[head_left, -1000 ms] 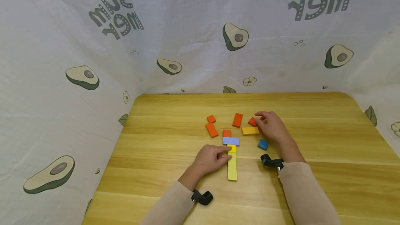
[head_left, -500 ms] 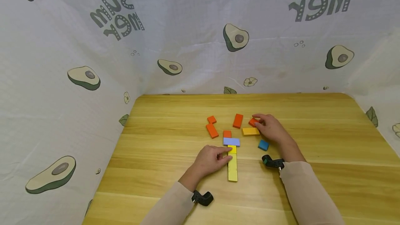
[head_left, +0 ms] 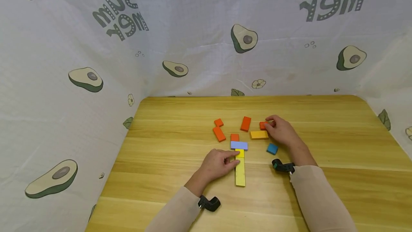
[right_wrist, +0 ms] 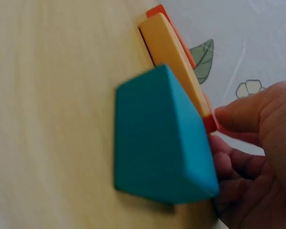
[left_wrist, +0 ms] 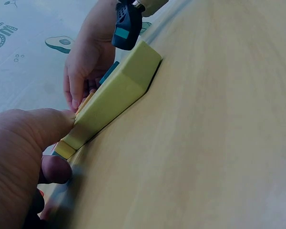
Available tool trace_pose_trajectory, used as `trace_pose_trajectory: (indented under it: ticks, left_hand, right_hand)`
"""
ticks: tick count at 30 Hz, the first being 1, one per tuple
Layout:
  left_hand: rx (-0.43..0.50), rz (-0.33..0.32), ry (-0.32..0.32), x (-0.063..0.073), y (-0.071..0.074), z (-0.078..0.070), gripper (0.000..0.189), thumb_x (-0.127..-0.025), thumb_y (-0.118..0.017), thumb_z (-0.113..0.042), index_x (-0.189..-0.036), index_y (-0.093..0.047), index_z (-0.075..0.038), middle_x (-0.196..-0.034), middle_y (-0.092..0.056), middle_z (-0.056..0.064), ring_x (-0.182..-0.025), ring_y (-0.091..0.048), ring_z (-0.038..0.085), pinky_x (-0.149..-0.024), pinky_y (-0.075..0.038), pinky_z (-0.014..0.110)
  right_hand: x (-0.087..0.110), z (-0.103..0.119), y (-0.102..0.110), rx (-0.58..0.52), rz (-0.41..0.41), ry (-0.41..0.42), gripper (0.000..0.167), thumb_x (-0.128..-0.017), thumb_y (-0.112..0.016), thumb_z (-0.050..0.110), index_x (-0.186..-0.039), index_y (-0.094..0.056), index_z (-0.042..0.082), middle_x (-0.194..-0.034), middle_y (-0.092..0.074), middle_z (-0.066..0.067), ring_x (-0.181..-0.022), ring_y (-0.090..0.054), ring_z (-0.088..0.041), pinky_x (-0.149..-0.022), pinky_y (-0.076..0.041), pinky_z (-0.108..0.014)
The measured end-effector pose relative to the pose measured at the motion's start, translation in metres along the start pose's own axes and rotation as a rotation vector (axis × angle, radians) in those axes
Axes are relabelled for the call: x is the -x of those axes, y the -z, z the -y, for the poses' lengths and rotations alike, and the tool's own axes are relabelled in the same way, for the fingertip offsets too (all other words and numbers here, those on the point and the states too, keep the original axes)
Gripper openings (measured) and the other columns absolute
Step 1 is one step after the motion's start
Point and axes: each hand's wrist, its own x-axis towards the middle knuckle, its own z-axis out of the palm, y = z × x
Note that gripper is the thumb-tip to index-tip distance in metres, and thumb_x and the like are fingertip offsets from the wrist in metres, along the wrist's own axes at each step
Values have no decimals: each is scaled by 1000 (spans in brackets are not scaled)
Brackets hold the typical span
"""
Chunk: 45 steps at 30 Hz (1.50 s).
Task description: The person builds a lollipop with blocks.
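My left hand (head_left: 215, 164) rests at a line of blocks, index fingertip on a small yellow block (head_left: 241, 152) and thumb at the long pale-yellow block (head_left: 240, 175). In the left wrist view the thumb lies against the side of that long pale-yellow block (left_wrist: 117, 98). A lilac block (head_left: 239, 145) lies crosswise at the line's far end, with a small red-orange block (head_left: 235, 137) behind it. My right hand (head_left: 280, 131) pinches another small red block (head_left: 263, 125) between thumb and index finger. This block sits just behind an orange-yellow block (head_left: 259, 135).
A blue block (head_left: 272, 149) lies near the right wrist. Farther back are a long red block (head_left: 245, 124), an orange-red block (head_left: 219, 134) and a small orange-red block (head_left: 219, 122). A printed curtain (head_left: 206, 46) surrounds the wooden table (head_left: 154, 174).
The right hand has turned the small red block from slanted to nearly square with the orange-yellow block and shifted it slightly right. The left hand stays in place.
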Motion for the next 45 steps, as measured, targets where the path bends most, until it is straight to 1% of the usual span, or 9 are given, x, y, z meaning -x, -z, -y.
trace_pose_trajectory:
  ticks: [4, 8, 13, 20, 25, 29, 33, 37, 45]
  left_hand:
    - [-8, 2, 2, -1, 0, 0, 35, -97, -71, -33, -129, -74, -20, -62, -55, -11, -54, -38, -6, -54, -29, 9]
    - [-10, 3, 2, -1, 0, 0, 35, -97, -71, -33, -129, -74, -20, -61, -54, -11, -54, -38, -6, -53, -29, 9]
    - [-2, 0, 3, -1, 0, -1, 34, -97, -71, -32, -128, -74, -20, -61, -53, -12, -54, -38, -7, -53, -29, 9]
    - [4, -1, 3, -1, 0, -1, 34, -96, -71, -32, -128, -74, -19, -61, -53, -12, -54, -38, -6, -53, -29, 8]
    - [-3, 0, 0, 1, 0, -1, 34, -96, -71, -32, -128, -74, -20, -61, -52, -12, -54, -38, -6, -53, -29, 9]
    - [-2, -1, 2, 1, 0, 0, 34, -96, -71, -33, -128, -74, -20, -61, -52, -13, -54, -38, -6, -52, -29, 10]
    - [3, 5, 10, 1, 0, 0, 34, -97, -71, -33, -128, -74, -21, -61, -52, -13, -53, -38, -6, -52, -29, 11]
    - [9, 5, 12, 1, 0, 0, 34, -97, -71, -33, -128, -74, -21, -62, -53, -13, -53, -39, -6, -52, -30, 11]
    - [3, -3, 8, 1, -1, 1, 34, -96, -71, -34, -128, -74, -21, -61, -53, -13, -54, -39, -6, -52, -30, 10]
  right_hand:
    - [2, -1, 6, -7, 36, 41, 41, -107, -49, 22, -142, -51, 0, -118, -59, -22, -100, -54, -33, -92, -47, -49]
    - [2, -5, 8, -13, 65, 62, 42, -107, -51, 20, -143, -51, -2, -119, -60, -22, -101, -54, -33, -94, -47, -50]
    - [1, -7, 7, -22, 63, 41, 44, -107, -53, 24, -143, -50, -2, -120, -60, -22, -102, -54, -32, -96, -48, -50]
    - [3, -5, 6, -35, 57, 10, 48, -109, -48, 34, -142, -49, -1, -125, -58, -24, -103, -53, -34, -97, -47, -53]
    - [5, -1, 3, -41, 58, 40, 47, -109, -48, 35, -140, -51, -1, -120, -59, -21, -99, -53, -30, -89, -48, -42]
    - [9, 4, 1, -32, 35, 115, 44, -107, -53, 31, -136, -56, -1, -112, -61, -19, -94, -54, -28, -82, -47, -36]
    - [13, 11, -1, -23, 20, 192, 39, -106, -57, 28, -132, -61, -1, -117, -60, -22, -100, -54, -33, -88, -48, -46]
    - [16, 18, -5, -22, 32, 225, 39, -105, -58, 29, -131, -64, 1, -125, -59, -25, -112, -49, -40, -96, -45, -58]
    - [20, 28, -19, 20, 14, 253, 36, -101, -65, 31, -126, -68, 5, -124, -63, -22, -112, -48, -38, -96, -42, -57]
